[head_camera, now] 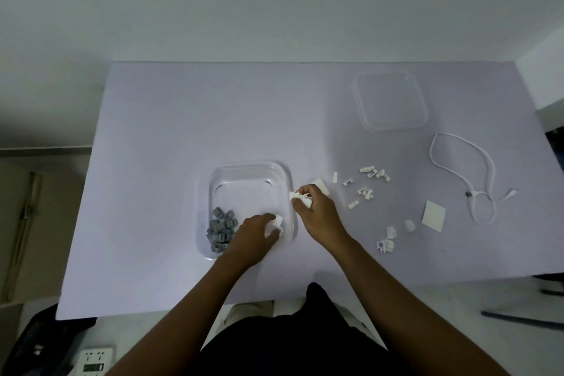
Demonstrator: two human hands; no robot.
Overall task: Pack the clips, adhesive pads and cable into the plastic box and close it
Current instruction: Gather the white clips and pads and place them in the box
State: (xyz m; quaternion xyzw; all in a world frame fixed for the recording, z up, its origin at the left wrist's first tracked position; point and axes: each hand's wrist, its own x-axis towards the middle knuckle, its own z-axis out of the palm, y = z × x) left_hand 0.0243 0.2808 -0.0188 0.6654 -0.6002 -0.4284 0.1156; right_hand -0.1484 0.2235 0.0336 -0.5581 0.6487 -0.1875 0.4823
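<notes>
The clear plastic box (244, 171) stands open mid-table with a heap of grey clips (221, 230) in its near left corner. My left hand (254, 235) reaches inside the box, closed on white adhesive pads (276, 223). My right hand (317, 210) hovers at the box's right rim, pinching more white pads (300, 197). Several white clips (364, 189) lie scattered to the right, with a few more (387, 238) nearer me. One loose square pad (433, 216) lies further right. The white cable (476, 174) is looped at the far right.
The clear lid (389, 101) rests at the back right of the white table (171, 137). A white power strip (94, 362) and a dark bag (45, 333) sit on the floor at lower left. The table's right edge is close to the cable.
</notes>
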